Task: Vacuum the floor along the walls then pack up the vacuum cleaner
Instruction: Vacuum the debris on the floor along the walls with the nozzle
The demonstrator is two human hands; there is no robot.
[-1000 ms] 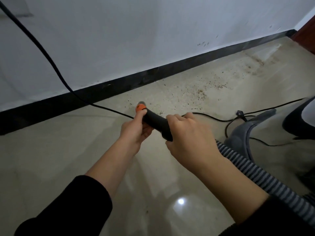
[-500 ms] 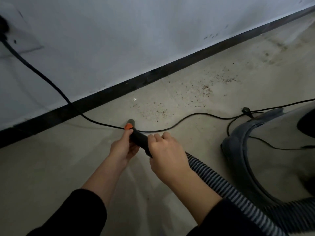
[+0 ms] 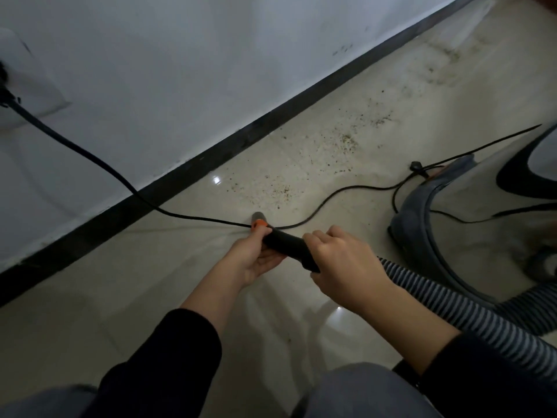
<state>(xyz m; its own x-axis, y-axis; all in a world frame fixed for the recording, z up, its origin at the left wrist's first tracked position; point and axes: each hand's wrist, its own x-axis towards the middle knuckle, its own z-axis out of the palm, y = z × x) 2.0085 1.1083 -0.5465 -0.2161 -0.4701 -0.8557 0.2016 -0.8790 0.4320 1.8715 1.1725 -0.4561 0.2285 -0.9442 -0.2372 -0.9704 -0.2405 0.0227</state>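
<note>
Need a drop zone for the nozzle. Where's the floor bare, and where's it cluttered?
Bare floor lies left of the left hand, between the black baseboard and the sleeves. Crowded to the right: the power cord loops past the nozzle, debris is scattered beyond it, and the vacuum body and striped hose sit beside the right hand.

Black long sleeves [image 3: 168, 366] pushed up the forearms, grey trousers [image 3: 361, 393]

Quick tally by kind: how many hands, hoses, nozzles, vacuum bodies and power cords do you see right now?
Hands: 2, left hand and right hand, both gripping the nozzle
Nozzles: 1, black nozzle with orange tip
Hoses: 1, striped hose
Vacuum bodies: 1, vacuum body
Power cords: 1, black cord from the wall
Total: 6
</note>
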